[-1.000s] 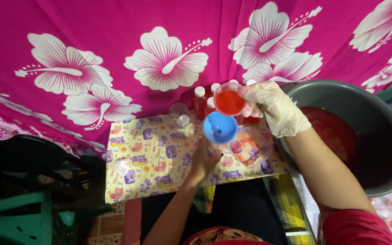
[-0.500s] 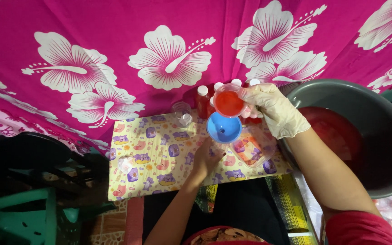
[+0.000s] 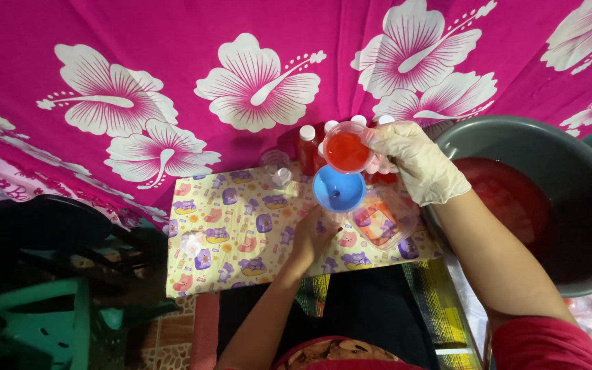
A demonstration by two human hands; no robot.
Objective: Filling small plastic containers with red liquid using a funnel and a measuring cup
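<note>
Now a small clear cup (image 3: 345,151) of red liquid is gripped by the gloved right hand (image 3: 416,161), carried slightly lower toward the blue funnel (image 3: 338,190), which is steadied from below by the bare left hand (image 3: 313,236), its grasp hidden.

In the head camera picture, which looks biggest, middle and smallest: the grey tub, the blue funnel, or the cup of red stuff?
1. The grey tub, by far the largest.
2. The blue funnel.
3. The cup of red liquid in the gloved right hand, only slightly smaller than the funnel; the cup is held higher, nearer the camera, so that ranking is unsure.
</note>
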